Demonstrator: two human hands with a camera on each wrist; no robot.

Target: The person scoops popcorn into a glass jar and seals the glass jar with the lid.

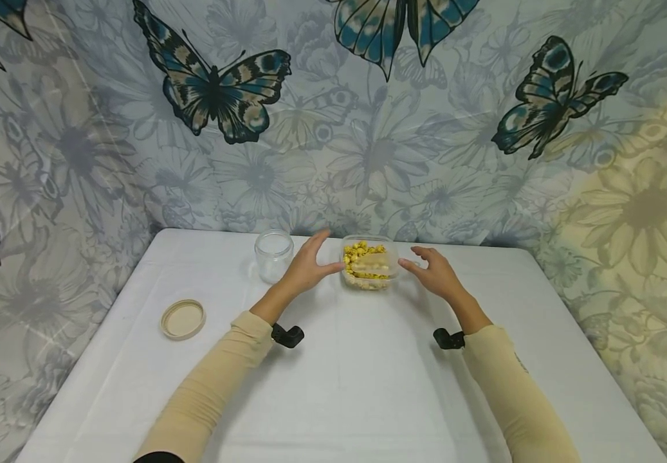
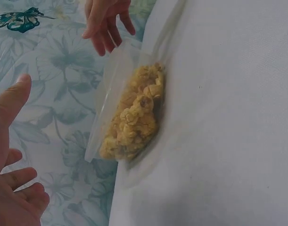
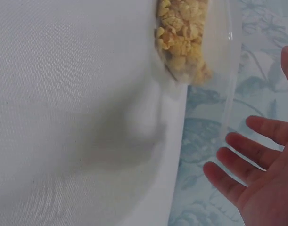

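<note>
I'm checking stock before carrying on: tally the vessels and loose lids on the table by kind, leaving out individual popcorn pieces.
Clear jar: 1
Round lid: 1
Plastic container: 1
Total: 3

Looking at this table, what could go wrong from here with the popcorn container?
The left hand is close beside the clear jar, so a leftward move might knock it over. The popcorn container sits near the far edge of the table; a push away could tip it off. If it tips, popcorn may spill, though I can't tell whether it's covered.
</note>
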